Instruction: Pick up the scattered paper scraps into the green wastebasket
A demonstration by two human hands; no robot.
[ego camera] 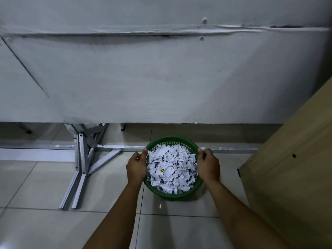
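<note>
A round green wastebasket (pixel 172 140) with a mesh wall stands on the tiled floor near the middle of the view. It is heaped with white paper scraps (pixel 171 169), some with dark print. My left hand (pixel 136 166) grips the basket's left rim, thumb on top of the edge. My right hand (pixel 208 165) grips the right rim in the same way. Both forearms reach in from the bottom of the view.
A large grey panel (pixel 161 78) on a metal frame fills the view behind the basket. Its metal foot (pixel 79 177) juts out across the tiles at the left. A light wooden cabinet (pixel 296 168) stands close on the right.
</note>
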